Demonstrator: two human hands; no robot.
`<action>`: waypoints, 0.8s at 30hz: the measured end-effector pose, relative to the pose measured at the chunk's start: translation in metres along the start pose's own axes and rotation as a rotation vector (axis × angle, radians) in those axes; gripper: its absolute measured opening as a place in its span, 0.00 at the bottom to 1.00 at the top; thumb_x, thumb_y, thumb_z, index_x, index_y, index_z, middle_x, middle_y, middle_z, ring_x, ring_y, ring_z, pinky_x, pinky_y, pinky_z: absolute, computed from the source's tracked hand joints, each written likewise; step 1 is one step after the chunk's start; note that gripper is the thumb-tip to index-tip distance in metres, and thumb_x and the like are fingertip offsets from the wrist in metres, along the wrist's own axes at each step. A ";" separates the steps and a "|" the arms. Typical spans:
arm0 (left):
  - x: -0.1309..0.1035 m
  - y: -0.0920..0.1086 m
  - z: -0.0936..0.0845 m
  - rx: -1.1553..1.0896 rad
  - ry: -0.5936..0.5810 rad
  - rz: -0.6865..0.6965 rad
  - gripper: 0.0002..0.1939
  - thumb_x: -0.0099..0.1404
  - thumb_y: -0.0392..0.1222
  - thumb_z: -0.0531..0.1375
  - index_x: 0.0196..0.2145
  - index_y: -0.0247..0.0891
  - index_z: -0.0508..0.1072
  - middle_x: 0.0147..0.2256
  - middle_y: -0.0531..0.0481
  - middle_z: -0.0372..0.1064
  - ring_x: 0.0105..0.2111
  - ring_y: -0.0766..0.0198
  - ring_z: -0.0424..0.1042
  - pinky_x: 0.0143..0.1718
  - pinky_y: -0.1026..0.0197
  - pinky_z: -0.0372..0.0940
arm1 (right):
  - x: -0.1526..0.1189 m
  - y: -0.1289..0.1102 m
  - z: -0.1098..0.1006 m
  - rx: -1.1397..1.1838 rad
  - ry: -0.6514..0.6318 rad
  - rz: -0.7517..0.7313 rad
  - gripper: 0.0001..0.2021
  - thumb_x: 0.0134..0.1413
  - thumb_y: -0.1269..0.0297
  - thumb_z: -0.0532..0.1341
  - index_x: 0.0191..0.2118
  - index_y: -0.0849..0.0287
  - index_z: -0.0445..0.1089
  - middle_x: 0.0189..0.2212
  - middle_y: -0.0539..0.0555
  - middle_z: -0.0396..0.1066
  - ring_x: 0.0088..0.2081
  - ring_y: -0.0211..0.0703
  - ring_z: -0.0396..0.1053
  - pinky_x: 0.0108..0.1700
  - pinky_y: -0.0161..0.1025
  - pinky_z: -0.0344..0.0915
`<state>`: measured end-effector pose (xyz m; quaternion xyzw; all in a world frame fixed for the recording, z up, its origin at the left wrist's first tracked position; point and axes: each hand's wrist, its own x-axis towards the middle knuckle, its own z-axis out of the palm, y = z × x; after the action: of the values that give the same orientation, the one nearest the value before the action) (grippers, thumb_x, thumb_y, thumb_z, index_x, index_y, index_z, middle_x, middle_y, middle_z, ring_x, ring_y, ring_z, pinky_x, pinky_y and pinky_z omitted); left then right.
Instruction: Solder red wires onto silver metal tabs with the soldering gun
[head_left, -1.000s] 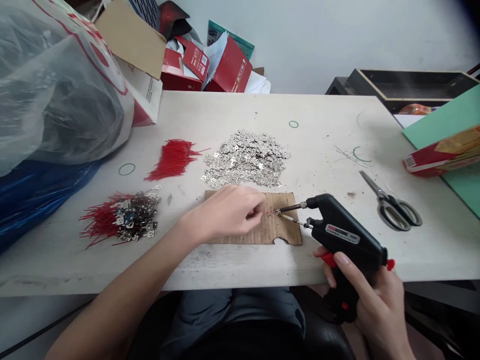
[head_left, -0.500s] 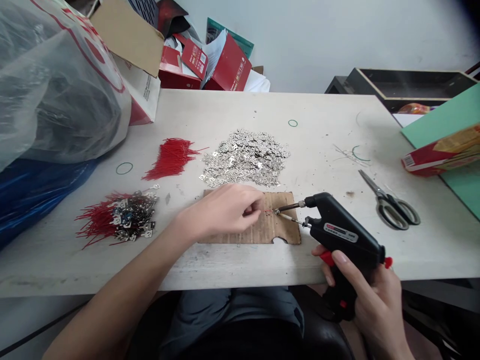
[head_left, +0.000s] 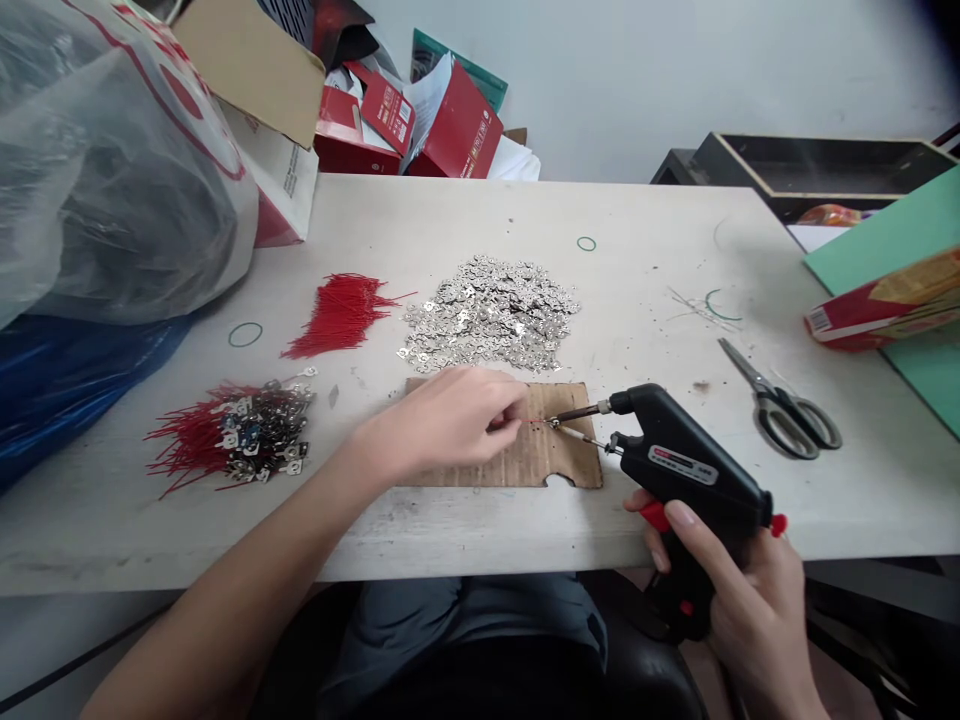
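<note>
My left hand is closed in a pinch over a piece of cardboard, holding a short red wire whose end sticks out to the right. My right hand is wrapped round the handle of a black soldering gun, fingers by its red trigger. The gun's tip and its thin feed tube meet at a small metal tab on the cardboard, at the wire's end. Just beyond the cardboard lies a heap of loose silvery metal tabs.
Left of the tabs is a bundle of red wires; nearer me, a pile of wires with tabs attached. Scissors lie at the right, near a red box. A large plastic bag bulges over the left side.
Both hands, the soldering gun and the wire keep nearly the same place on the cardboard. Only a slight shift of the whole view shows.
</note>
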<state>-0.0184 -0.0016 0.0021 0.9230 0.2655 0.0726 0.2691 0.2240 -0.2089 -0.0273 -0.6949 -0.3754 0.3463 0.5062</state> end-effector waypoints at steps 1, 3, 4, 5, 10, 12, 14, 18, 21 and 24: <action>0.000 0.000 0.000 0.004 0.003 0.002 0.09 0.70 0.31 0.61 0.31 0.38 0.68 0.31 0.53 0.73 0.29 0.66 0.67 0.30 0.60 0.57 | 0.000 0.000 0.000 -0.003 -0.004 -0.001 0.16 0.71 0.50 0.70 0.44 0.59 0.84 0.33 0.56 0.80 0.23 0.38 0.67 0.27 0.40 0.63; 0.000 0.000 0.000 0.013 0.004 0.005 0.09 0.70 0.30 0.61 0.31 0.38 0.68 0.31 0.53 0.73 0.28 0.66 0.66 0.30 0.60 0.56 | 0.000 0.000 -0.001 -0.013 -0.004 -0.005 0.16 0.71 0.50 0.70 0.44 0.59 0.85 0.32 0.55 0.79 0.23 0.38 0.67 0.27 0.40 0.63; 0.000 0.000 0.000 0.016 0.004 0.007 0.09 0.69 0.30 0.61 0.31 0.38 0.68 0.31 0.53 0.73 0.28 0.66 0.66 0.30 0.60 0.56 | 0.000 0.000 -0.001 -0.018 -0.004 -0.009 0.16 0.71 0.50 0.70 0.44 0.59 0.85 0.32 0.56 0.79 0.23 0.38 0.67 0.26 0.40 0.62; 0.000 0.000 0.000 0.018 0.005 0.007 0.09 0.69 0.30 0.61 0.31 0.38 0.68 0.31 0.53 0.73 0.28 0.66 0.66 0.30 0.60 0.56 | 0.000 0.000 -0.001 -0.023 -0.002 -0.004 0.16 0.71 0.50 0.70 0.43 0.59 0.84 0.33 0.56 0.80 0.23 0.38 0.66 0.27 0.40 0.62; 0.000 -0.001 0.000 0.009 0.005 0.027 0.11 0.70 0.30 0.60 0.30 0.38 0.66 0.30 0.53 0.72 0.28 0.66 0.66 0.30 0.60 0.57 | 0.001 0.000 -0.002 -0.035 -0.012 0.008 0.17 0.71 0.48 0.70 0.43 0.59 0.84 0.30 0.55 0.78 0.23 0.40 0.66 0.26 0.41 0.63; 0.000 -0.001 0.000 0.003 0.007 0.040 0.12 0.70 0.30 0.60 0.29 0.38 0.66 0.29 0.54 0.71 0.28 0.67 0.65 0.30 0.60 0.57 | 0.001 -0.001 -0.002 -0.044 -0.014 -0.005 0.17 0.71 0.48 0.70 0.42 0.59 0.84 0.26 0.53 0.75 0.23 0.40 0.66 0.25 0.40 0.62; 0.001 -0.001 0.000 0.000 0.007 0.047 0.13 0.70 0.29 0.60 0.29 0.38 0.65 0.29 0.54 0.70 0.28 0.67 0.65 0.31 0.60 0.57 | -0.001 -0.005 0.000 -0.054 0.000 0.016 0.17 0.71 0.48 0.69 0.42 0.58 0.84 0.27 0.53 0.75 0.24 0.40 0.66 0.26 0.40 0.62; 0.001 -0.001 0.000 0.005 0.004 0.054 0.14 0.71 0.28 0.60 0.28 0.39 0.64 0.28 0.55 0.68 0.27 0.68 0.63 0.30 0.60 0.56 | -0.004 -0.012 0.003 -0.063 0.011 0.055 0.18 0.72 0.47 0.69 0.43 0.58 0.83 0.34 0.56 0.79 0.25 0.40 0.66 0.27 0.41 0.63; 0.001 -0.001 0.001 0.007 0.017 0.070 0.14 0.70 0.28 0.61 0.28 0.39 0.64 0.28 0.55 0.67 0.27 0.68 0.63 0.29 0.60 0.55 | -0.004 -0.014 0.004 -0.052 0.021 0.058 0.17 0.71 0.47 0.69 0.43 0.58 0.83 0.36 0.57 0.80 0.25 0.40 0.66 0.27 0.41 0.62; 0.001 -0.001 0.001 -0.007 0.026 0.081 0.14 0.70 0.27 0.60 0.28 0.39 0.64 0.28 0.55 0.67 0.27 0.68 0.63 0.29 0.60 0.56 | -0.004 -0.014 0.005 -0.030 0.029 0.058 0.16 0.70 0.48 0.70 0.42 0.57 0.83 0.32 0.55 0.77 0.25 0.40 0.65 0.28 0.41 0.61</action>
<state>-0.0178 -0.0010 0.0002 0.9310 0.2310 0.0964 0.2656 0.2152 -0.2071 -0.0148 -0.7180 -0.3527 0.3451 0.4909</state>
